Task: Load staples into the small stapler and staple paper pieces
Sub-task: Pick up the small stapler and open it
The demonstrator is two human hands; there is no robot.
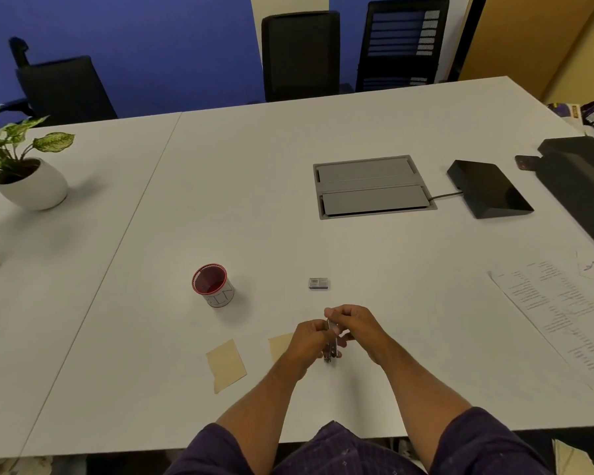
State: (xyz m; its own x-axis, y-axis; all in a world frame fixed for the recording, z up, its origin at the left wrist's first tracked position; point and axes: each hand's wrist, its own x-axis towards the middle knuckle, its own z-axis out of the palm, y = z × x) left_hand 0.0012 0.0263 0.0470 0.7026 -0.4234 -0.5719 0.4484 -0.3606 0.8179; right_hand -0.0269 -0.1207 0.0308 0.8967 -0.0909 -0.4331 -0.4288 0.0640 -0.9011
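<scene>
A small metal stapler (pixel 332 344) is held upright between both hands above the white table (pixel 254 200). My left hand (pixel 307 341) grips its lower part from the left. My right hand (pixel 355 325) pinches its top end from the right. A small staple box (pixel 318 283) lies on the table just beyond the hands. One tan paper piece (pixel 226 365) lies to the left. A second tan paper piece (pixel 280 344) is partly hidden under my left hand.
A red-rimmed cup (pixel 213 284) stands left of the staple box. A potted plant (pixel 24 166) sits far left. A grey cable hatch (pixel 372 186) and a black box (pixel 489 188) lie farther back. Printed sheets (pixel 563 310) lie at the right.
</scene>
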